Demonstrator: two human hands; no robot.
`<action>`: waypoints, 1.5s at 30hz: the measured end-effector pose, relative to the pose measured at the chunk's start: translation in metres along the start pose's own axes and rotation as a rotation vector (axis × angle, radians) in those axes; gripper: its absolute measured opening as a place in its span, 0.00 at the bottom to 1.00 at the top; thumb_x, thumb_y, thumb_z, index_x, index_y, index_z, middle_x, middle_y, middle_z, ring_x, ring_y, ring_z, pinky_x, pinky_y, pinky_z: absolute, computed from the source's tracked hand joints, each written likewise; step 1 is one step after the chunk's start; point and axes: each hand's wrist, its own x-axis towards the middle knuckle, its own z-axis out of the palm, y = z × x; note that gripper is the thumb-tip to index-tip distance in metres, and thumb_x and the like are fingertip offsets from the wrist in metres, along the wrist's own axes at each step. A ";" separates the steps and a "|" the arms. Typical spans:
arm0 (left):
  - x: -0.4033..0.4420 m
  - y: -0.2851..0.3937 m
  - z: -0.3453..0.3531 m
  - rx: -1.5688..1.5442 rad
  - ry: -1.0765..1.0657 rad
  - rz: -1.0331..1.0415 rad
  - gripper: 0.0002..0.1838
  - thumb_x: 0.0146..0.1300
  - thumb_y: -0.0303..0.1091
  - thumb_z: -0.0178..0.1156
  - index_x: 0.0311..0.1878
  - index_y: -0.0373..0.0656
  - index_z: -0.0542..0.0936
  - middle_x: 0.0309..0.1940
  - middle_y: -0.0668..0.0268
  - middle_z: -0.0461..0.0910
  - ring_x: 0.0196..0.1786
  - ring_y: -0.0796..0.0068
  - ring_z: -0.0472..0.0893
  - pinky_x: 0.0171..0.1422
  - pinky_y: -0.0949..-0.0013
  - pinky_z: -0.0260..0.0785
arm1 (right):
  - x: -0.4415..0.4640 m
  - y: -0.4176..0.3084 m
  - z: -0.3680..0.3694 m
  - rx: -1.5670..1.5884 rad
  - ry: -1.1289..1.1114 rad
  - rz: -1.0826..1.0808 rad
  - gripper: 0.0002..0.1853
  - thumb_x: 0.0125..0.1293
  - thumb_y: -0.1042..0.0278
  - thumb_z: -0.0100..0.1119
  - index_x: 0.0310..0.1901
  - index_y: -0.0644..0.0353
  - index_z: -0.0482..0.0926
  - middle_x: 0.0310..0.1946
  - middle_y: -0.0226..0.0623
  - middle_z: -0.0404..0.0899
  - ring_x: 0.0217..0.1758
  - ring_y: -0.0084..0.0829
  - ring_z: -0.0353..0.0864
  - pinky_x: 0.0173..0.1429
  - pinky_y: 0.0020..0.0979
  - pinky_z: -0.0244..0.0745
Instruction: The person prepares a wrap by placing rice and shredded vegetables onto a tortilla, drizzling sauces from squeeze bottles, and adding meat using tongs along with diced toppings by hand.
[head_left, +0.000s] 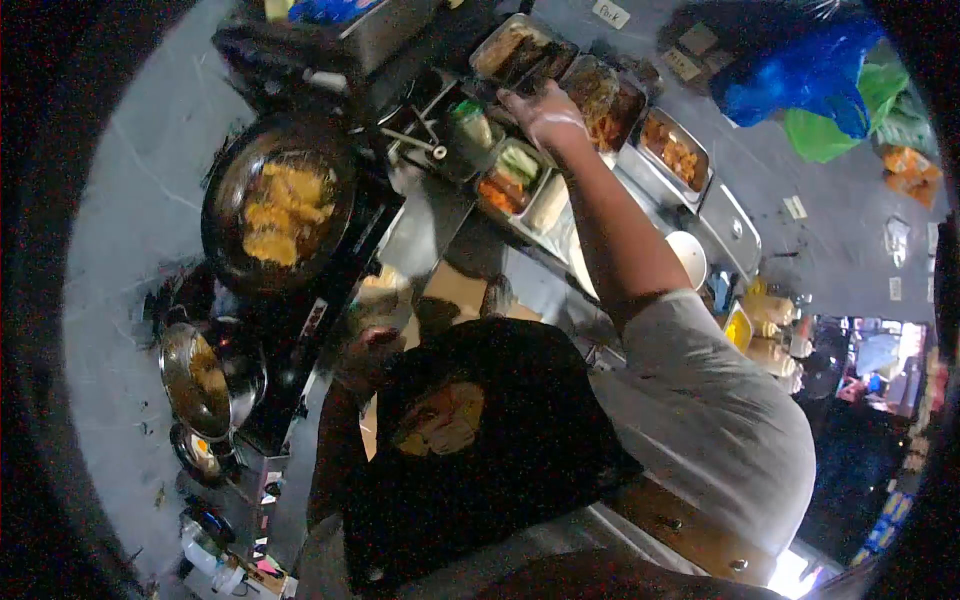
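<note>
Grey kitchen surface (835, 215) beyond the work area; clock directions read on the head view, centre as pivot. Metal tray (491, 38) of dark, sliced-looking food at 12. Right hand (545, 115) at its near edge, fingers partly curled; cannot tell whether anything is held. Just beside, toward 1: more trays of brown and orange food. Below the hand: container of green and orange vegetable pieces (507, 182); green-topped jar (470, 125) near it. Handwritten label (612, 12) at 1: "Pork". Other tags toward 1–2 illegible. Blue bag (790, 90) at 2. Frying pan (222, 200) at 10, holding yellow-brown food. Left hand (375, 340) at 8, shadowed; its state cannot be told. Black cloth (540, 400) at 6: pale round print, wording unreadable.
</note>
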 end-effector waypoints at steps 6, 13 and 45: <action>0.095 0.082 0.066 -0.110 -0.106 0.092 0.19 0.77 0.39 0.69 0.61 0.36 0.82 0.49 0.64 0.87 0.53 0.74 0.85 0.58 0.68 0.78 | 0.156 0.030 0.024 -0.377 -0.428 0.072 0.49 0.76 0.31 0.54 0.81 0.68 0.62 0.74 0.56 0.77 0.75 0.53 0.79 0.80 0.50 0.70; 0.187 0.219 0.138 -0.115 -0.004 0.112 0.18 0.76 0.40 0.70 0.62 0.41 0.82 0.47 0.67 0.86 0.47 0.77 0.84 0.52 0.70 0.77 | 0.247 0.085 0.124 -0.898 -0.501 -0.095 0.32 0.72 0.44 0.63 0.73 0.48 0.82 0.76 0.43 0.77 0.76 0.52 0.78 0.81 0.69 0.60; 0.487 0.255 0.130 -0.535 0.208 -0.048 0.21 0.73 0.38 0.66 0.64 0.40 0.77 0.59 0.50 0.83 0.59 0.48 0.85 0.56 0.47 0.84 | 0.063 0.062 -0.059 1.523 -0.330 0.523 0.19 0.80 0.49 0.64 0.50 0.60 0.81 0.36 0.34 0.83 0.36 0.33 0.82 0.44 0.36 0.81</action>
